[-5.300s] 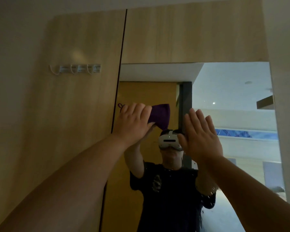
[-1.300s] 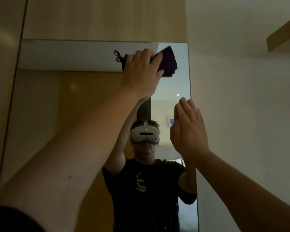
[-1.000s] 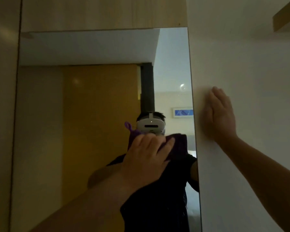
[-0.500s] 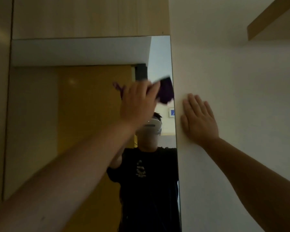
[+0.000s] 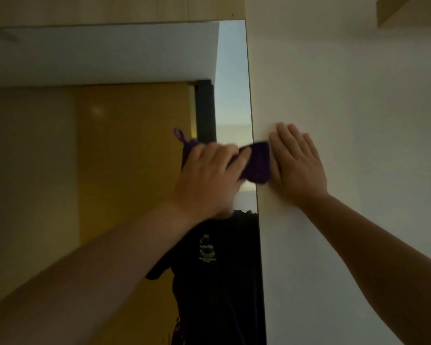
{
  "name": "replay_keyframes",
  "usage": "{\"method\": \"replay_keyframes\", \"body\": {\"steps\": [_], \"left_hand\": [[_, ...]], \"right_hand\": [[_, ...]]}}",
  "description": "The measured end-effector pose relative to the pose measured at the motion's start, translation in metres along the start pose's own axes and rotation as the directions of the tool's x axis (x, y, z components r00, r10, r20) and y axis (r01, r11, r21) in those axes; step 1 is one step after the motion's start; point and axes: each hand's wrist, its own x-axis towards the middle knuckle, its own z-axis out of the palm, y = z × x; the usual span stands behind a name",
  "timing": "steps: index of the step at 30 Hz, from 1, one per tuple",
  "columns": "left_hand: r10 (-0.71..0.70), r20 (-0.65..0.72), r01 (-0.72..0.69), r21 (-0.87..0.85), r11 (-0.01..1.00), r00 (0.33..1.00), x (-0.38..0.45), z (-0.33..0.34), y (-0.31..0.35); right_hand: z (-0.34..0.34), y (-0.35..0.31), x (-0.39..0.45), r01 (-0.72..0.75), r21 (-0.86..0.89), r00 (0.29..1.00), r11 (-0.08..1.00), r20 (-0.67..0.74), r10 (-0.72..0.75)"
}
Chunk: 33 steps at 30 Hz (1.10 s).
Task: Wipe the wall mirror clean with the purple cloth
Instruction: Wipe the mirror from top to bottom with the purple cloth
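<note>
Head view: left hand [image 5: 209, 180] presses the purple cloth [image 5: 258, 163], gripped, against the wall mirror [image 5: 135, 145]. Right hand [image 5: 296, 168] lies flat, fingers spread, on the white wall [image 5: 358, 108].

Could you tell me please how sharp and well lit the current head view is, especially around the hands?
Head view: dim, warm indoor light; the left hand and the dark purple cloth it grips are smeared by motion blur; the right hand, flat on the white wall, is sharper; the wall mirror shows no harsh glare.

left hand [image 5: 209, 178] and purple cloth [image 5: 258, 163] motion-blurred
</note>
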Motion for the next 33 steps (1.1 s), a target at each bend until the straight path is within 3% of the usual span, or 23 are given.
{"method": "replay_keyframes", "body": {"steps": [4,7,10,13,17,21,27,33], "left_hand": [[0.073,0.027,-0.071,-0.054,0.996,0.997,-0.075,-0.004,0.040],[0.221,0.163,-0.205,-0.108,0.973,0.962,-0.146,-0.009,0.077],[0.209,0.257,-0.173,-0.155,0.973,0.944,-0.188,-0.016,0.093],[0.203,0.230,-0.165,-0.175,0.971,0.952,-0.197,-0.029,0.085],[0.020,0.105,0.004,-0.218,0.976,0.994,-0.216,-0.046,0.040],[-0.166,-0.005,0.163,-0.149,0.975,0.986,-0.235,-0.081,-0.039],[-0.170,0.046,0.175,-0.117,0.978,0.984,-0.303,-0.110,-0.147],[-0.177,0.000,0.176,-0.057,0.983,0.984,-0.324,-0.103,-0.208]], "right_hand": [[-0.001,-0.002,0.000,-0.007,-0.002,1.000,1.000,-0.018,0.007],[-0.003,-0.007,-0.002,-0.045,0.022,0.999,0.999,-0.012,0.045],[-0.012,-0.015,-0.007,-0.103,0.051,0.993,0.993,0.055,0.100],[-0.029,-0.030,-0.013,-0.180,0.139,0.981,0.974,0.095,0.167],[-0.048,-0.077,-0.030,-0.217,0.172,0.976,0.961,0.010,0.218],[-0.030,-0.162,-0.047,-0.102,0.129,0.994,0.986,0.048,0.097],[0.001,-0.318,-0.097,0.074,0.176,0.992,0.982,0.091,-0.091],[0.037,-0.366,-0.119,0.016,0.093,0.982,0.996,0.185,-0.033]]}}
